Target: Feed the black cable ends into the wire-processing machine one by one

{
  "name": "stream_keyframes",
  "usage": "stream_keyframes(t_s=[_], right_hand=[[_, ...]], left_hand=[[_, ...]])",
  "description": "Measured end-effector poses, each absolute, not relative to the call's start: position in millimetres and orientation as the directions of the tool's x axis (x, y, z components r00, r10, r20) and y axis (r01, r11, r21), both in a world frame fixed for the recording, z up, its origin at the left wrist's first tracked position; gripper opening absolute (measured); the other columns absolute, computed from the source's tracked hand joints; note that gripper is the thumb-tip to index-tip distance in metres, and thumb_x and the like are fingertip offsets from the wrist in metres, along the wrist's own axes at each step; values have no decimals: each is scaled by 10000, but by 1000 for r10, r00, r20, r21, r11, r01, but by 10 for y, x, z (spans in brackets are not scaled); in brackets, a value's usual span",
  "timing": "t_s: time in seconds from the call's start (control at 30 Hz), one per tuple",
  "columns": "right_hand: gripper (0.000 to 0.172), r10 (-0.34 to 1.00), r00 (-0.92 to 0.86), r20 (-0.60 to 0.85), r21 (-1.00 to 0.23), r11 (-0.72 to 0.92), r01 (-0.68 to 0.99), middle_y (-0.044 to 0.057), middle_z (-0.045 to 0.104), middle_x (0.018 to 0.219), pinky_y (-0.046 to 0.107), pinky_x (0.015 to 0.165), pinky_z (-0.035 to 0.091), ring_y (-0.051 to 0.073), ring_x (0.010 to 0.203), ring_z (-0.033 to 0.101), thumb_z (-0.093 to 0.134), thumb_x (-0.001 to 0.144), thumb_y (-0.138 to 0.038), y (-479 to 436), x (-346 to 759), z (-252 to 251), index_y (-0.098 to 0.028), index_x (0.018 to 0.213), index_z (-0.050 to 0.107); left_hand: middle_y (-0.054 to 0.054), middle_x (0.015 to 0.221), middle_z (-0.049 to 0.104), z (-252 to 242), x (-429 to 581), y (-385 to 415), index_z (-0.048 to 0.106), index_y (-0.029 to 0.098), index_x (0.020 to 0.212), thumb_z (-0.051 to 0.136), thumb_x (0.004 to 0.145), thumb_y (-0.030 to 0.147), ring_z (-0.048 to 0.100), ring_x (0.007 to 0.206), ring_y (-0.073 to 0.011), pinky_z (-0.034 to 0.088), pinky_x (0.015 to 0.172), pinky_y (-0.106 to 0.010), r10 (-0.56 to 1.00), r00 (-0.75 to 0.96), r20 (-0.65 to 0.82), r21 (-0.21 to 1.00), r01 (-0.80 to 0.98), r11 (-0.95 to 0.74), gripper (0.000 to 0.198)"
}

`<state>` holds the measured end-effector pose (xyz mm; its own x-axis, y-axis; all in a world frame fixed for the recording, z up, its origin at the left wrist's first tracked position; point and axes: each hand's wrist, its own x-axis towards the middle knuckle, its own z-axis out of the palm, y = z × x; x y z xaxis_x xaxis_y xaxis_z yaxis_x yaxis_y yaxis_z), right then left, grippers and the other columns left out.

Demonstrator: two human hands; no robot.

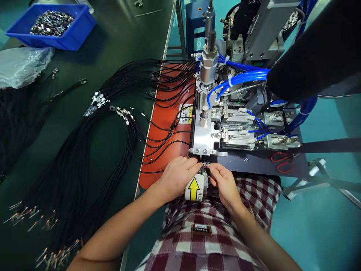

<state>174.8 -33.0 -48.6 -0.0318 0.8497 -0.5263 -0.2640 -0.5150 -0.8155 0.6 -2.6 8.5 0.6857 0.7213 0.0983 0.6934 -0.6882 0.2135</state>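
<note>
L hand [177, 177] & R hand [224, 182] both pinching wire end [206, 165] at front edge of machine plate [254, 162], just below clamp block [204, 141]; prob. best: hold wire end straight, fingertips clear of clamp block, black cables [84, 150] slack on tabletop.

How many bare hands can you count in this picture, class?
2. The left hand lies before the machine, left of the yellow arrow label; the right hand lies right of the label, fingers pointing towards the left hand. No others show.
</note>
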Motion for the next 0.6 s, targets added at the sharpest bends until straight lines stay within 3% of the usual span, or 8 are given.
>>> stream_keyframes(t_s=[0.17, 0.23, 0.33, 0.43, 0.5, 0.6], right_hand=[[252, 853, -55, -520, -827, -518, -217, -34, 506, 590, 216, 419, 255, 64, 442, 347, 687, 764, -411, -411, 1703, -408, -161, 782, 654], [232, 878, -12, -479, -871, -477, -114, -31, 502, 578, 222, 417, 271, 75, 443, 356, 678, 767, -392, -389, 1695, -354, -164, 764, 639], [159, 969, 81, -235, -936, -248, 251, -5, 529, 618, 248, 493, 350, 110, 514, 427, 611, 824, -320, -358, 1714, -264, -177, 758, 632], [143, 999, 34, 29, -843, 6, 537, 13, 547, 658, 276, 601, 386, 136, 596, 472, 558, 856, -244, -334, 1748, -205, -189, 742, 624], [142, 999, 27, 37, -845, 17, 535, 8, 532, 651, 274, 594, 379, 136, 595, 467, 552, 857, -237, -306, 1766, -214, -191, 735, 608], [143, 976, 32, -214, -941, -215, 261, -26, 483, 575, 246, 496, 344, 113, 509, 430, 571, 845, -275, -251, 1790, -302, -187, 733, 586]], left_hand=[[-74, 896, 658, 83, -1, -27, 626, 140, 1071, 406, 946, 198, 572, 712, -184, 430, 627, -311, 730, 679, 80, 212, 704, -678, 259], [-70, 886, 657, 78, -4, -25, 625, 140, 1073, 416, 942, 205, 569, 700, -186, 428, 619, -313, 728, 681, 79, 214, 702, -679, 254], [-71, 885, 656, 73, -5, -22, 623, 139, 1074, 423, 939, 208, 568, 702, -188, 425, 619, -312, 727, 683, 76, 210, 702, -681, 252], [-72, 886, 652, 73, -5, -23, 618, 142, 1088, 420, 942, 209, 567, 708, -187, 424, 621, -312, 724, 687, 69, 209, 699, -683, 255], [-73, 887, 650, 75, -4, -25, 614, 140, 1097, 421, 941, 209, 565, 708, -188, 423, 619, -314, 722, 688, 69, 214, 697, -685, 258], [-75, 889, 649, 81, -3, -28, 620, 140, 1082, 418, 940, 209, 564, 712, -188, 422, 621, -314, 725, 685, 64, 220, 699, -680, 256]])
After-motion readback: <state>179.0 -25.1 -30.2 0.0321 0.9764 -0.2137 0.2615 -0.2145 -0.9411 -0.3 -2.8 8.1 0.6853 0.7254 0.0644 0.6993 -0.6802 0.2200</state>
